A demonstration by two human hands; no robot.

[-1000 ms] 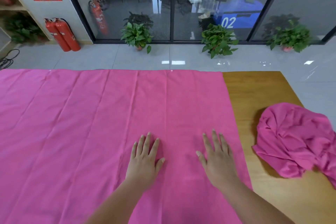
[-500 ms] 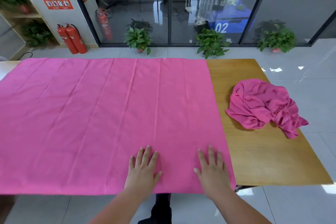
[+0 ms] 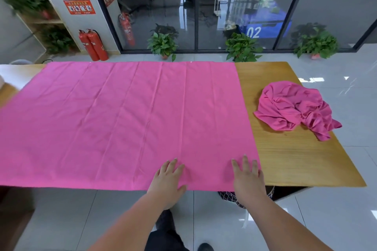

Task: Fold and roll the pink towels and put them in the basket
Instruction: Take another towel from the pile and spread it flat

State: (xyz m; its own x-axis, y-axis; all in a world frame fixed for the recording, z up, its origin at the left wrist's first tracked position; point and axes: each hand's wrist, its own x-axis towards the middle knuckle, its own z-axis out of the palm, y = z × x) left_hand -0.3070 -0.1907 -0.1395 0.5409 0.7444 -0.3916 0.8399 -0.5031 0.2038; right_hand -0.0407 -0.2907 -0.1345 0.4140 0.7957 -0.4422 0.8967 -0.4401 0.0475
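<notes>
My left hand (image 3: 167, 179) and right hand (image 3: 246, 177) lie flat, gripping nothing, on the towel (image 3: 132, 118) at the bench's (image 3: 295, 159) front edge. I'd smooth outward, then fold square.

Flat towel (image 3: 126, 120): big, pink, spread open and smooth on the table (image 3: 295, 159). It covers the table from the left to past the middle, with faint straight creases running near to far. Its near hem lies along the table's near edge and its right edge is straight. Crumpled towel (image 3: 293, 108): same pink, a bunched heap on the bare wood to the right, apart from the flat towel, one corner trailing to the table's right edge. Basket (image 3: 228, 196): possibly the dark netted thing under the near edge, mostly hidden.
</notes>
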